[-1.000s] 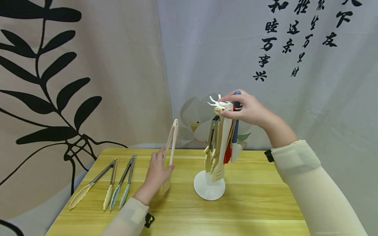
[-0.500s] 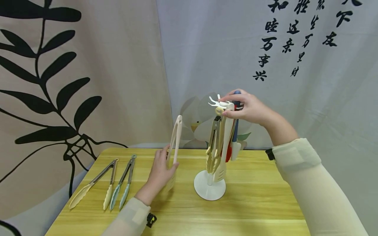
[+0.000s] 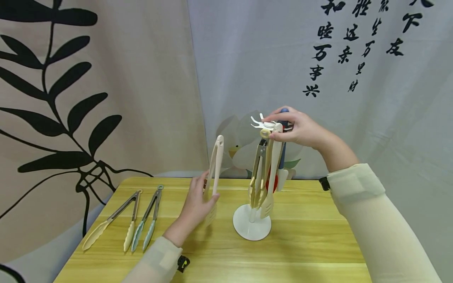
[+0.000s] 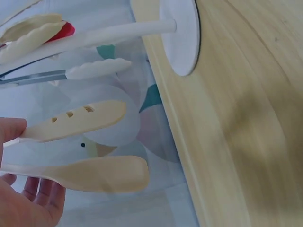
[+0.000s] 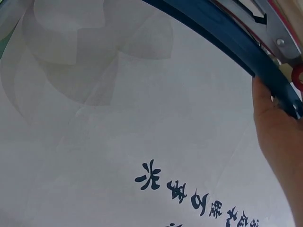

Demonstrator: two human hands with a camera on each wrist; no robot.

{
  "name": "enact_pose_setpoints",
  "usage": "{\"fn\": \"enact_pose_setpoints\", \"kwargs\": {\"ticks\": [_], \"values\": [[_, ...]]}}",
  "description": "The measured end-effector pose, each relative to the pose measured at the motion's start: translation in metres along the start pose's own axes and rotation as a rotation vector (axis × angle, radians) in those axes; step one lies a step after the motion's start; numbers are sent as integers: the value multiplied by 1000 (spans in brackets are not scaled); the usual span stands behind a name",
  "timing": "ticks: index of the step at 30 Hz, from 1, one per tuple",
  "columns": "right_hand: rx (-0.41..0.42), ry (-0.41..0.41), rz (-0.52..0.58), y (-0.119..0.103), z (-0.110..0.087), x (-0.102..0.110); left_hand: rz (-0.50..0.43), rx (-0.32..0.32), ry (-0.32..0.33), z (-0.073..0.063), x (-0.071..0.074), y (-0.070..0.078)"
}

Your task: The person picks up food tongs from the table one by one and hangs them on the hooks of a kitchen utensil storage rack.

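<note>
My left hand [image 3: 196, 200] grips beige tongs [image 3: 218, 157] above the table, hinge end up and arms spread. In the left wrist view, the thumb lies at one arm and the fingers at the other; one tip [image 4: 109, 175] is spatula-shaped and the other is slotted. To the right stands a white hanging utensil rack [image 3: 244, 228] with hooks at its top. My right hand [image 3: 297, 127] holds the rack's top, thumb in front and fingers over the hub. Metal-handled tongs [image 3: 261, 157], a beige slotted turner [image 3: 267, 204] and a blue-handled utensil [image 3: 282, 159] hang from it.
Two pairs of tongs lie on the left of the wooden table [image 3: 301, 243]: one cream-tipped [image 3: 96, 235], one light blue-tipped [image 3: 138, 234]. A red-headed utensil [image 3: 271, 184] hangs among the others on the rack. A printed curtain [image 3: 148, 98] closes off the back.
The left hand has moved right and slightly up with the beige tongs, closer to the rack. The hanging utensils have shifted a little to the right, and the right hand stays on the rack's top.
</note>
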State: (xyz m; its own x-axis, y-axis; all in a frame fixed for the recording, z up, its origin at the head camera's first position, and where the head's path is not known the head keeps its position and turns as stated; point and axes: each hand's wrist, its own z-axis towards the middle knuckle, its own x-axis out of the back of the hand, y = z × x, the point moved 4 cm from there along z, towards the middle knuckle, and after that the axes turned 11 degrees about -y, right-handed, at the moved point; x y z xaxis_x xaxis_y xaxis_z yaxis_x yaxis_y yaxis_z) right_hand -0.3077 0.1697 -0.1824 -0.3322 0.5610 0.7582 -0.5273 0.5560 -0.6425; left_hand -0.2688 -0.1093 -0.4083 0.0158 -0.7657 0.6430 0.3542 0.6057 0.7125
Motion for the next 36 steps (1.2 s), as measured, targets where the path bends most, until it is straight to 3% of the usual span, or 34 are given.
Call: {"fn": "enact_pose_setpoints", "kwargs": {"ticks": [9, 14, 26, 36], "values": [[15, -17, 37, 3, 0, 1, -28, -113, 2, 0, 1, 17], [19, -16, 56, 5, 0, 3, -33, -131, 10, 0, 2, 25], [11, -2, 82, 8, 0, 1, 2, -184, 118, 3, 5, 57], [5, 10, 93, 9, 1, 0, 87, -215, 202, 6, 4, 77]]}}
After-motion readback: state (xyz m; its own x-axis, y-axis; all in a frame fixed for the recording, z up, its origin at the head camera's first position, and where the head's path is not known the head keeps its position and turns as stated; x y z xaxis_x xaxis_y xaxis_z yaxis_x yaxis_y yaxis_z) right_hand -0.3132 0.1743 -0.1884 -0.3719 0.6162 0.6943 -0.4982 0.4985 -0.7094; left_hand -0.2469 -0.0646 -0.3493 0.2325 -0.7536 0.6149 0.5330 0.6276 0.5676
